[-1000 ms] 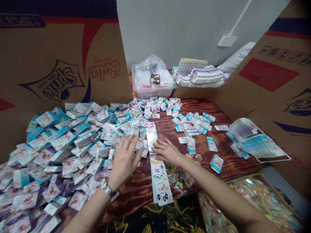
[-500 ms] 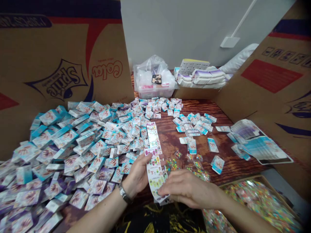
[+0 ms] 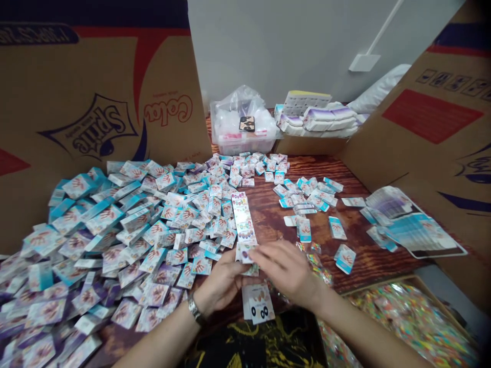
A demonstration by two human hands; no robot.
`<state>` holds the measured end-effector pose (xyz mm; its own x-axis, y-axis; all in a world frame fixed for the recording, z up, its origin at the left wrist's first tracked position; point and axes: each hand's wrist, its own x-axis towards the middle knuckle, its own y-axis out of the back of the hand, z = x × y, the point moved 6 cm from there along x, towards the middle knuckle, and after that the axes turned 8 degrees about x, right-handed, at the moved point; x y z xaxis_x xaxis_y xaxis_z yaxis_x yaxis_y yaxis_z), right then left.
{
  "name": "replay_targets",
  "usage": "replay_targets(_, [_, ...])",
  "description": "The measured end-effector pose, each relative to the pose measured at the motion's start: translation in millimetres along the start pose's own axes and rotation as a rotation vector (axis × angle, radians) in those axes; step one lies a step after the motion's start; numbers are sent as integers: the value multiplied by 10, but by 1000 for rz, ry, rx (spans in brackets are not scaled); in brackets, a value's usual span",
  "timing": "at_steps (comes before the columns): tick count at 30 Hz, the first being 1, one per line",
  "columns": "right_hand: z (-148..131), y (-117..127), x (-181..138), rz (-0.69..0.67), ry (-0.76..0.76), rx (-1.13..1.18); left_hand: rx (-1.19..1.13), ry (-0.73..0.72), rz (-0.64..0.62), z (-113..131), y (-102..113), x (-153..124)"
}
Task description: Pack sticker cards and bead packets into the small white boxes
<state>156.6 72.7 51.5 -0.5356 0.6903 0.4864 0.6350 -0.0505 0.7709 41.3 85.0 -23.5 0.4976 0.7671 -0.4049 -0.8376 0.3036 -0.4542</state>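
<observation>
My left hand (image 3: 220,281), with a metal wristwatch (image 3: 195,309), and my right hand (image 3: 284,266) meet above the wooden table. Both pinch the lower end of a long printed strip of nail-sticker cards (image 3: 242,217), which runs up over the edge of the pile. Below my hands lies a small stack of printed cards (image 3: 258,304). To the left spreads a large heap of small white-and-blue packets (image 3: 95,240), touching my left wrist. Beyond my right hand lie small clear sachets of colourful pieces (image 3: 316,263).
A looser group of packets (image 3: 305,197) and a fan of printed sheets (image 3: 414,230) lie to the right. A tray of shiny sachets (image 3: 406,322) sits at the front right. Cardboard panels (image 3: 95,92) flank the table, with a plastic tub (image 3: 243,135) behind.
My hands have come closer together at the strip's lower end, and the strip no longer hangs down between them. The small stack of cards now shows below my hands.
</observation>
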Motion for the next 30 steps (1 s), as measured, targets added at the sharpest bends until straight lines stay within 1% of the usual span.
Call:
replay_targets(2, [-108,-114,-74,-97,101,-126,-120,2,-69,31,-29,7])
replay_targets(4, [-129,-178,-116,-129,120,-188,-149,-1,-154,64,-69,8])
replay_targets(5, [-117,-190,-121,-129,110,-175,-141,0,-164,71,-72,12])
replay_targets(7, [-48,-191,-107,-121,23,-60,-55,-28,-97,74,-28,31])
replay_targets(9, [70,-186,-94,-100,-148,124,106,-77,7,68,36,47])
replay_targets(10, [132,-187,-100,-80,-242,211,188,-95,37,56,56,52])
replay_targets(11, [187,-191,-115,-53,-324,277,257,-105,40,35,61,55])
replay_targets(13, [264,-215,-171,-7,-433,343,373,-110,-3,-33,41,61])
replay_targets(15, [296,-258,-243,0,-464,347,461,-127,-40,-105,10,67])
replay_targets(17, [313,-294,-320,-24,-456,334,489,-136,-35,-168,-17,89])
replay_targets(19, [356,-271,-401,-38,-447,305,486,-148,-15,-194,-61,143])
replay_targets(20, [401,-232,-445,-40,-455,289,526,-179,-14,-176,-104,188])
replay_targets(21, [464,-176,-495,-42,-474,274,613,-233,-24,-136,-167,248])
replay_targets(22, [548,-102,-553,-37,-509,256,748,-311,-39,-77,-251,324])
replay_targets(24, [758,95,-696,0,-608,202,1147,-530,-85,49,-488,521])
replay_targets(26, [972,335,-860,93,-707,128,1623,-803,-144,98,-780,773])
replay_targets(28, [1138,544,-1024,200,-788,79,1732,-899,-251,68,-998,1103])
replay_targets(30, [1247,669,-1158,261,-854,47,1797,-972,-357,-13,-1177,1416])
